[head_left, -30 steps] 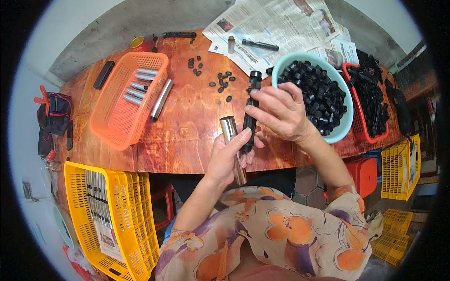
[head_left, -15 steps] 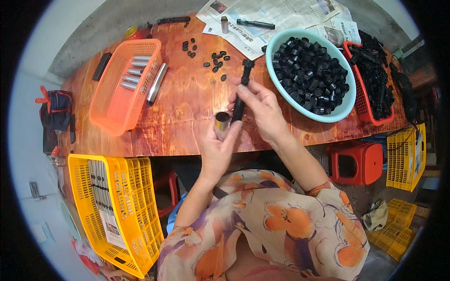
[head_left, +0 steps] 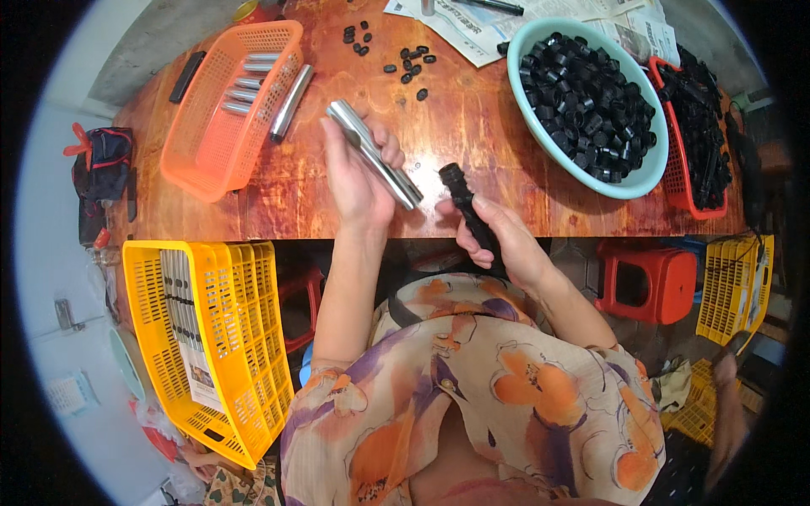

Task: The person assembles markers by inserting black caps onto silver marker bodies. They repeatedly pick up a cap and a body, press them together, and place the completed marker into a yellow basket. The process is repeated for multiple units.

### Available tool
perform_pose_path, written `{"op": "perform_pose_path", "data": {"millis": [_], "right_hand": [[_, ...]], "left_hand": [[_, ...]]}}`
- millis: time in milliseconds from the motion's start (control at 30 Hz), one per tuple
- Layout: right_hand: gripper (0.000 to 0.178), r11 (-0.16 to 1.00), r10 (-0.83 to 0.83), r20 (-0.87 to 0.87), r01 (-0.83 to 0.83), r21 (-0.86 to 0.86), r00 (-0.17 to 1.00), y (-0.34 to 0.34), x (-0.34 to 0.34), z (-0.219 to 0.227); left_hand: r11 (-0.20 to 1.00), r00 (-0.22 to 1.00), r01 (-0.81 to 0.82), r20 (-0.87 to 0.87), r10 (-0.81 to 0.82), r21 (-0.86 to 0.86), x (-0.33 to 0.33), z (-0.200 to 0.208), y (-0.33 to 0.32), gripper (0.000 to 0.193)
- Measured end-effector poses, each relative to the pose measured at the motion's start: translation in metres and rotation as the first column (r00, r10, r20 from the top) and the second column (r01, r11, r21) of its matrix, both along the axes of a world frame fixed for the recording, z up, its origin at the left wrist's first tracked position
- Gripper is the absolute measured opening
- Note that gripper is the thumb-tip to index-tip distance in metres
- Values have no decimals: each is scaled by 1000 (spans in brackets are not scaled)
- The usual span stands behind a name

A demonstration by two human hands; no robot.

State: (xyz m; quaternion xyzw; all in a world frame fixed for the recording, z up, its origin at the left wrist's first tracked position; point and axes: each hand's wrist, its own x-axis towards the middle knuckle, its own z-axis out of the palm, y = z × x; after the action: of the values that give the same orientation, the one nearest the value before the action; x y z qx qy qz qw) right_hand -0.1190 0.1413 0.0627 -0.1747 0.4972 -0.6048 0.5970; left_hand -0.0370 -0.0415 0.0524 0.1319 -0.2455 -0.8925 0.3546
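My left hand (head_left: 359,185) is closed round a shiny silver metal tube (head_left: 378,160), which lies slanted across the palm above the table's near edge. To its right, my right hand (head_left: 516,244) grips a black plastic rod-shaped part (head_left: 472,211) with a ridged end pointing up and left. Tube and black part are apart, with a small gap between them. Part of the black piece is hidden behind my right fingers. Beyond my hands, several small black rings (head_left: 411,66) lie scattered on the reddish wooden table (head_left: 456,126).
An orange basket (head_left: 196,156) holds silver tubes, and another tube (head_left: 293,103) lies beside it. At right stand a light-blue basin (head_left: 582,187) of black caps and a red basket (head_left: 688,198) of black parts. A yellow crate (head_left: 211,337) is lower left; another person's arm (head_left: 727,405) shows lower right.
The black part has come away from my left hand and moved right and down in my right hand. My left hand has turned the tube over to a slant. The view has shifted.
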Motion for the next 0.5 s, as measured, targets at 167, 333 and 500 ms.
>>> {"op": "perform_pose_path", "data": {"millis": [167,333,500], "right_hand": [[37,1000,-2,-40,2,5,999,5,7,-13],[32,999,1,-249,11,49,969,-2,3,-14],[33,999,4,-310,9,43,951,-8,0,-17]], "left_hand": [[994,995,-91,40,89,53,-15,-1,0,40],[984,982,-172,91,167,49,-25,-3,3,40],[986,984,-164,73,163,8,-27,-10,8,39]]}}
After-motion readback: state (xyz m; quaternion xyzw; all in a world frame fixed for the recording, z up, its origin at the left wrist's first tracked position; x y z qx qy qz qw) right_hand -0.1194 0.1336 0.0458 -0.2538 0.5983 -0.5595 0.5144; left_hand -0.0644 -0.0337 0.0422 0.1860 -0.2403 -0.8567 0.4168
